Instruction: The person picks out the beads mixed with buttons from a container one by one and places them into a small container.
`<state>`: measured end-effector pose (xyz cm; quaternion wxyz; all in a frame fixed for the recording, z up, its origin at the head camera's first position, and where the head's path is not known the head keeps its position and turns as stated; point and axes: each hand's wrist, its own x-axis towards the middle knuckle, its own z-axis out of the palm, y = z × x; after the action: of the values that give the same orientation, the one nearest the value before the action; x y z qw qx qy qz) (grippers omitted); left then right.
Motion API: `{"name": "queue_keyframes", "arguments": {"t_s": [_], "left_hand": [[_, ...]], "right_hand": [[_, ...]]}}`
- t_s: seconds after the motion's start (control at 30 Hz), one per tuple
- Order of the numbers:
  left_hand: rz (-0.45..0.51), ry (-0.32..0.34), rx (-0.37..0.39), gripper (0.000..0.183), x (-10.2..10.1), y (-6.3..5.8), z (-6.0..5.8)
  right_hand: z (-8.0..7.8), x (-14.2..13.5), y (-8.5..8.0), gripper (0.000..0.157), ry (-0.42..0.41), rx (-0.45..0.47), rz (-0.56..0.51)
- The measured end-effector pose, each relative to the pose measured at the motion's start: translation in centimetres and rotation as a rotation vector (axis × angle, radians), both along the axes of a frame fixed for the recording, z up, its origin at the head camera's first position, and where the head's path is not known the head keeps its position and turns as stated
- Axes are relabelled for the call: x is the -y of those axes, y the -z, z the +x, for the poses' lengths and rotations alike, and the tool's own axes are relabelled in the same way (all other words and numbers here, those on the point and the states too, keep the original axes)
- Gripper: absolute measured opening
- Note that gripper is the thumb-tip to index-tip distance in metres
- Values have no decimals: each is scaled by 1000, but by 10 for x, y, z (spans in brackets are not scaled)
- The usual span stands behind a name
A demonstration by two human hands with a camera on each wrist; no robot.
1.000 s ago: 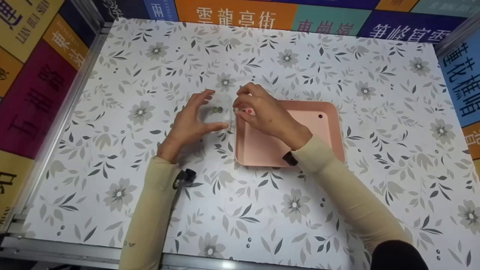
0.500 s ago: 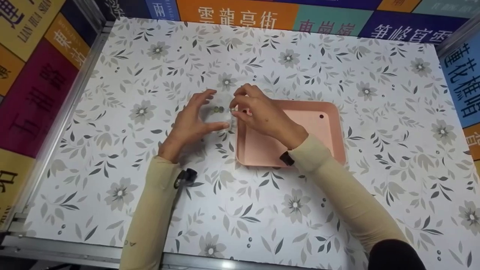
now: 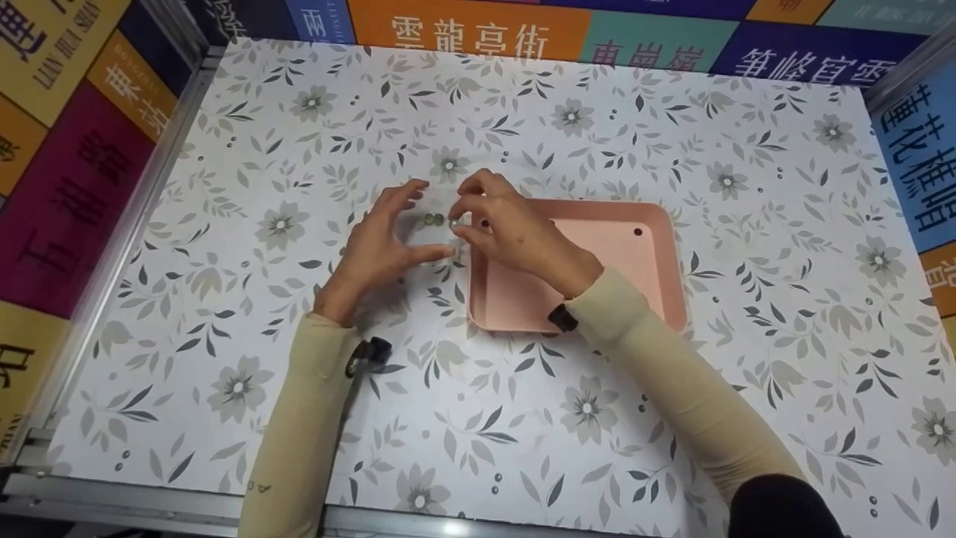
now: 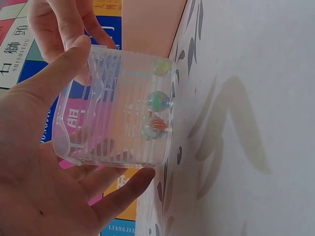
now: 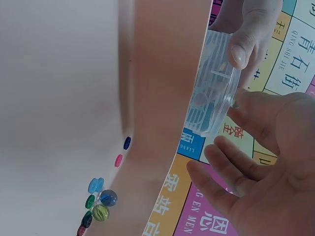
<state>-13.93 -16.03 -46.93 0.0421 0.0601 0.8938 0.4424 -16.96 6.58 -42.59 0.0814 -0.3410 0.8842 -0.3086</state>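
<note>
Between the thumb and fingers of my left hand (image 3: 373,243) stands a clear ribbed plastic box (image 4: 115,108), which the hand holds by its sides. Several glass marbles (image 4: 158,101) lie at the bottom of the box. My right hand (image 3: 519,232) is at the box's open top, over the left rim of a pink tray (image 3: 674,261). In the right wrist view, its thumb and forefinger pinch a small marble (image 5: 235,103), mostly hidden by the fingertips, beside the box's rim.
Inside the tray, the right wrist view shows a blue marble (image 5: 108,197), a yellow-green marble (image 5: 101,212) and several flat coloured discs (image 5: 93,185) along one wall. Leaf-patterned paper covers the table (image 3: 418,418). Panels with printed characters (image 3: 470,30) border it.
My right hand has moved left from above the tray's edge to the box, carrying the small marble. My left hand has stayed in place round the box.
</note>
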Motion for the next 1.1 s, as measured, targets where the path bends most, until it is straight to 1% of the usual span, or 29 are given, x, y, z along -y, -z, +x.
{"name": "queue_keyframes", "arguments": {"t_s": [0.27,0.5,0.77,0.93,1.1], "left_hand": [[-3,-7,15,102,0,1,1],[-16,-1,6,102,0,1,1],[-8,11,-18,99,0,2,0],[-12,6,-15,98,0,2,0],[-14,7,-19,98,-1,2,0]], "right_hand": [[0,0,2,21,9,18,14],[0,0,2,22,17,14,28],[1,0,0,22,19,27,33],[2,-1,-1,23,26,24,46],[2,-2,0,23,19,13,36]]}}
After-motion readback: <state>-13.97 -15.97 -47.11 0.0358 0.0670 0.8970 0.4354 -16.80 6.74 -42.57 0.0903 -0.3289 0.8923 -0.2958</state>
